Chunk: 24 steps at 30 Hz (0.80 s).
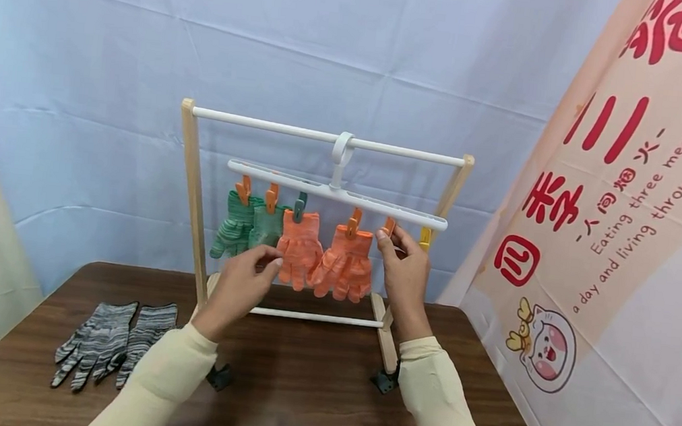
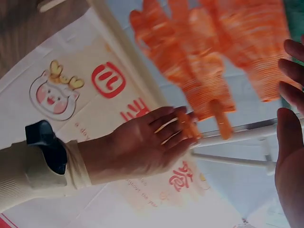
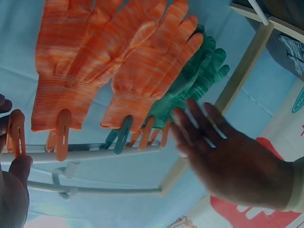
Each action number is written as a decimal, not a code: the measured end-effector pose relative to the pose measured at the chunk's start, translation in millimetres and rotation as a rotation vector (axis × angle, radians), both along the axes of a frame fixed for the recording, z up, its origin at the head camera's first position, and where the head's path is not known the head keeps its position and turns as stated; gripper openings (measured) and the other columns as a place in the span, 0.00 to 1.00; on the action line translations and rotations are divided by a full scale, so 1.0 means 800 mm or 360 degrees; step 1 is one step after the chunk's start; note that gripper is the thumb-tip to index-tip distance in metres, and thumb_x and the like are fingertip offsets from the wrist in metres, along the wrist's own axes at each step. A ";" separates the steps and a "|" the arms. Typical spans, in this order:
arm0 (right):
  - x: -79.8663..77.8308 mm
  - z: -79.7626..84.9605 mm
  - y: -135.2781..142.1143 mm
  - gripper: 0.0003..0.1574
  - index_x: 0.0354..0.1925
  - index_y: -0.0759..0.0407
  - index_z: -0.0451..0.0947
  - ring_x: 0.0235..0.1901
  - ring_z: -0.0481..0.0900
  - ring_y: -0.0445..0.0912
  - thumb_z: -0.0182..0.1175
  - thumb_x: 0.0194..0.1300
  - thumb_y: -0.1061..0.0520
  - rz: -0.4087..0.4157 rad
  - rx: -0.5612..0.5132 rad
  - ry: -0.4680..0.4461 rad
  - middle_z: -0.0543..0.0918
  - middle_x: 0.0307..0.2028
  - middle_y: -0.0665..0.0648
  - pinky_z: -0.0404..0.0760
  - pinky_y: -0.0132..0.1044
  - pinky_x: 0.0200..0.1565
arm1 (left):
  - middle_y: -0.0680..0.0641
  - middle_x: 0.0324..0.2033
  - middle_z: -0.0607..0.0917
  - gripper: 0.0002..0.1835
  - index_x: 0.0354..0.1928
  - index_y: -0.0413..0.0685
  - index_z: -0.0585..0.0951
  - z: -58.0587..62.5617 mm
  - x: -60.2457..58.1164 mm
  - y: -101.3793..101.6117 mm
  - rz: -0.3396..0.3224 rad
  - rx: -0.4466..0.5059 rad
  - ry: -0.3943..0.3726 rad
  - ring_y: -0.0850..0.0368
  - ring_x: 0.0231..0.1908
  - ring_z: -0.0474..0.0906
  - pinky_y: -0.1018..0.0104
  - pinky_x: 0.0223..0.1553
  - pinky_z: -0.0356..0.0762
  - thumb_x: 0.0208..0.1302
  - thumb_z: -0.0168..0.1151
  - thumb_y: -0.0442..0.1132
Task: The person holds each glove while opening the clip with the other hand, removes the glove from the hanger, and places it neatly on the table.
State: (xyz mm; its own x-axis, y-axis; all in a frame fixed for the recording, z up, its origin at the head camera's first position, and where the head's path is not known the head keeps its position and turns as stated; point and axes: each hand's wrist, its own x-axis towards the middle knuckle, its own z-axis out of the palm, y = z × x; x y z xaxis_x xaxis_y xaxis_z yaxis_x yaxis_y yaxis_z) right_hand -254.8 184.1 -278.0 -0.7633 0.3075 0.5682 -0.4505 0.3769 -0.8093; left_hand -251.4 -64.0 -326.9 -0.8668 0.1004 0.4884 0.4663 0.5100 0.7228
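Observation:
My right hand pinches an orange clothespin near the right end of a white clip hanger. In the right wrist view this clothespin has no glove at it. Two orange gloves hang from the middle, one by a green clothespin, the other by an orange one. Green gloves hang to their left from orange clothespins. My left hand hovers in front of the green and orange gloves; in the right wrist view its fingers are extended and hold nothing.
The hanger hooks over the top bar of a wood-and-white rack standing on a brown table. Two grey-striped gloves lie at the table's left. A yellow clothespin is at the hanger's right end. A printed banner hangs at right.

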 end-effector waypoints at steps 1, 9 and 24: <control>-0.001 0.000 0.000 0.23 0.51 0.56 0.78 0.37 0.78 0.48 0.61 0.60 0.46 0.0007 -0.0005 -0.0004 0.82 0.39 0.56 0.73 0.37 0.40 | 0.56 0.38 0.81 0.11 0.44 0.59 0.78 0.001 -0.002 0.007 -0.0011 0.0012 -0.0001 0.62 0.37 0.77 0.61 0.35 0.75 0.66 0.52 0.51; -0.006 -0.008 0.003 0.24 0.50 0.54 0.79 0.38 0.78 0.49 0.62 0.58 0.45 -0.0021 0.0017 -0.0017 0.82 0.40 0.55 0.74 0.41 0.40 | 0.56 0.42 0.79 0.14 0.50 0.51 0.77 0.013 -0.012 0.056 -0.0121 0.0140 -0.0056 0.60 0.44 0.75 0.59 0.44 0.74 0.66 0.53 0.47; -0.015 -0.017 0.004 0.18 0.48 0.59 0.79 0.35 0.79 0.48 0.61 0.60 0.55 -0.0078 0.0022 -0.0040 0.83 0.39 0.57 0.75 0.36 0.38 | 0.55 0.42 0.78 0.14 0.51 0.54 0.76 0.019 -0.034 0.093 -0.0102 0.0180 -0.0107 0.60 0.44 0.74 0.59 0.42 0.74 0.65 0.54 0.46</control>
State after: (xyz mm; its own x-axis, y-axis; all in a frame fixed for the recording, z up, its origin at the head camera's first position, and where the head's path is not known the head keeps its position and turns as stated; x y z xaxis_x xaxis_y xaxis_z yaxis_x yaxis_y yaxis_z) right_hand -266.6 186.9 -291.7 -0.7615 0.3372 0.5535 -0.4110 0.4092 -0.8146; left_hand -278.2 10.2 -312.0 -0.8915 0.1042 0.4408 0.4440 0.3942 0.8047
